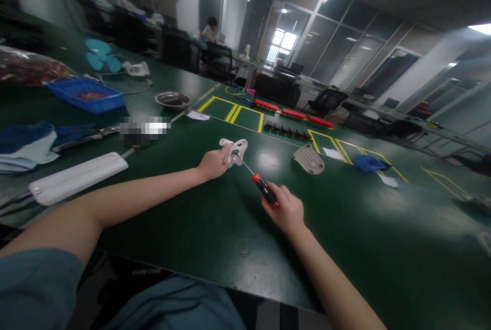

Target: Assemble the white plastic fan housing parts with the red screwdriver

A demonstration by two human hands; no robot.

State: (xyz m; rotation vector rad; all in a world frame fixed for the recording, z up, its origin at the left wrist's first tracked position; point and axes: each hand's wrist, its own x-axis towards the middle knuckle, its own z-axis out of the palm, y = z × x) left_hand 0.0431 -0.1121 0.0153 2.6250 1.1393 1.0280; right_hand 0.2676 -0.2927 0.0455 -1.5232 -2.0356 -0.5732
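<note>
My left hand (213, 164) is closed on a white plastic part (240, 147) with rounded lobes and openings, held above the green table. My right hand (287, 209) grips the black and red handle of a screwdriver (265, 189). The screwdriver's thin shaft points up and left, and its tip is at the white part's middle; whether it sits in a screw is too small to tell. To the right of the white part, a light perforated plate (308, 159) lies flat on the table.
On the left are a white power strip (79, 178), a blue tray (86, 95), a metal bowl (172, 100) and a small blue fan (103, 56). Farther back stand red strips (293, 114), a black strip (287, 130) and a blue bin (369, 162). A person (210, 30) sits far behind.
</note>
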